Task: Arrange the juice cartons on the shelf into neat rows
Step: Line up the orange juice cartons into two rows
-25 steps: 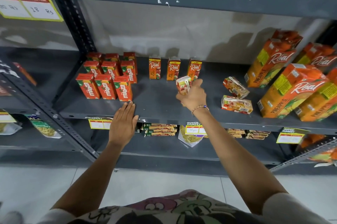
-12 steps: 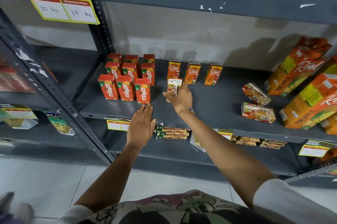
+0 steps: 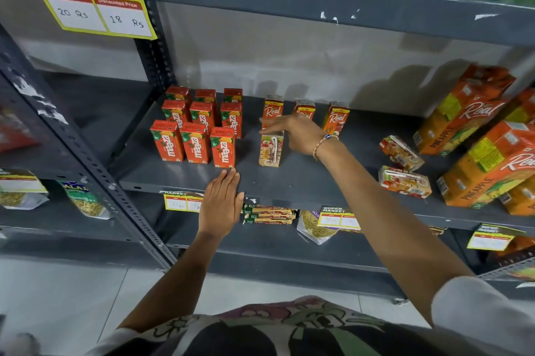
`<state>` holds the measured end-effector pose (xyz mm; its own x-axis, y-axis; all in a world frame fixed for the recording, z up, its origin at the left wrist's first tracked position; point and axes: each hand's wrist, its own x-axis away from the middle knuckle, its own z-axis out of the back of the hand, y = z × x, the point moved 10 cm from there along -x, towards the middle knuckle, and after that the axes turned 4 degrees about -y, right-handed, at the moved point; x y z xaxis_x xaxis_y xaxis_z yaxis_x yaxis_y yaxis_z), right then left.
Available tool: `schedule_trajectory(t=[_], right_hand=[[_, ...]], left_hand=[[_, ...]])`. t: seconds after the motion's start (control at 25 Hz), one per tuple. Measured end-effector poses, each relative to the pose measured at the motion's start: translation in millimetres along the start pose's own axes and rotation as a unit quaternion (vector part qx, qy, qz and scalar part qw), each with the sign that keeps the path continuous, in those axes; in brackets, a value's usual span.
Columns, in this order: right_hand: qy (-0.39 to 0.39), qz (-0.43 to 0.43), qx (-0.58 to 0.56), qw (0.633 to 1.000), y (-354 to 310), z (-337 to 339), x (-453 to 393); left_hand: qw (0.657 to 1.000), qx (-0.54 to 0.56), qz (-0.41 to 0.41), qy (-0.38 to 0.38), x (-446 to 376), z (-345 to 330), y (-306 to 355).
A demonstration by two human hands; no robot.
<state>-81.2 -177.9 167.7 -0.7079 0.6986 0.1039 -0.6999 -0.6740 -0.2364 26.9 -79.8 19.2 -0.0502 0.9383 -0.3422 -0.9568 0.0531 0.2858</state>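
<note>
The right hand [image 3: 292, 131] gripped a small carton [image 3: 271, 150] by its top at mid-frame — placing it; the left hand [image 3: 221, 202] lay open on the shelf [image 3: 304, 182]. Next, likely the toppled cartons [image 3: 404, 182] at right.

Soft, even overhead light; dark carton shadows fall on the wall [image 3: 318, 66] behind the shelf [image 3: 304, 182]. Wide-angle bending curves the shelf's edges, and the large cartons [image 3: 463, 112] at its right end look blurred.

Nine red Maaza cartons [image 3: 197, 135] upright in rows (three by three), pale small carton [image 3: 270, 151] upright beside them
</note>
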Motion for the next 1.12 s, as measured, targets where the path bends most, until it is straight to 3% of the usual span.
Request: schedule_trajectory(t=[0.24,0.48,0.64,0.84,1.12], right_hand=[[-0.055,-0.004,0.01,0.998,5,-13,-13],[-0.034,-0.033,0.031,0.998,11,-13,-20],[0.014,-0.137,0.011,0.99,19,-13,-20],[0.12,-0.269,-0.02,0.955,25,-2,-7],[0.179,-0.316,-0.067,0.929,21,5,0]], left_hand=[[1.0,0.005,-0.003,0.011,1,0,-1],[1.0,0.005,-0.002,0.007,0,0,-2],[1.0,0.001,-0.002,0.001,1,0,-1],[1.0,0.0,0.0,-0.006,1,-2,-3],[1.0,0.006,-0.003,-0.015,0,-3,-3]])
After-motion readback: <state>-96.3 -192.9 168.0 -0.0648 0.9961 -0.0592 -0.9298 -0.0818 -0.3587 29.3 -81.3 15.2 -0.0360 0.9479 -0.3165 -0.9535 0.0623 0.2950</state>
